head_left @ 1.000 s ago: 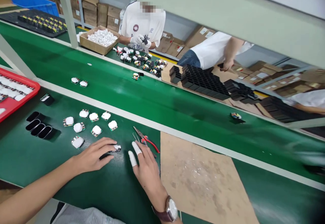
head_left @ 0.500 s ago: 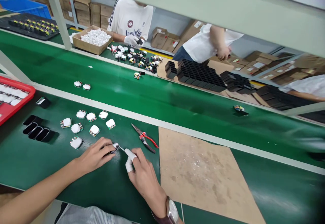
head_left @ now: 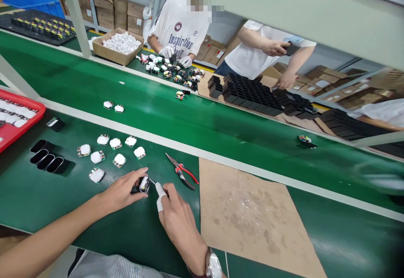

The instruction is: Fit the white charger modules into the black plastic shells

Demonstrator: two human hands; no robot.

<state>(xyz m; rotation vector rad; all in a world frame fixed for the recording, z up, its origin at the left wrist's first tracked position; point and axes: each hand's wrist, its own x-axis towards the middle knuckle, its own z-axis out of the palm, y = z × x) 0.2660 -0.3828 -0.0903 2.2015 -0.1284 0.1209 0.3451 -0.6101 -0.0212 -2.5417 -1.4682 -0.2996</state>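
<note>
My left hand (head_left: 121, 191) is closed around a small black casing with a white-fronted part (head_left: 143, 184) in it, held upright on the green bench. My right hand (head_left: 176, 219), with white finger cots on two fingers, pinches at thin wire leads sticking out of that part's right side. Several white-topped circuit modules (head_left: 109, 152) lie just beyond my left hand. Red-handled pliers (head_left: 181, 172) lie on the bench to the right of the part.
A row of black casings (head_left: 47, 160) lies at the left, near a red tray (head_left: 19, 126). A brown cardboard sheet (head_left: 249, 215) covers the bench at right. Beyond the green conveyor (head_left: 189, 114), two other people handle parts beside black trays (head_left: 252, 95) and a cardboard box (head_left: 118, 51).
My left hand has tipped the casing from lying flat to upright. My right hand went from flat on the bench to pinching at the part's leads.
</note>
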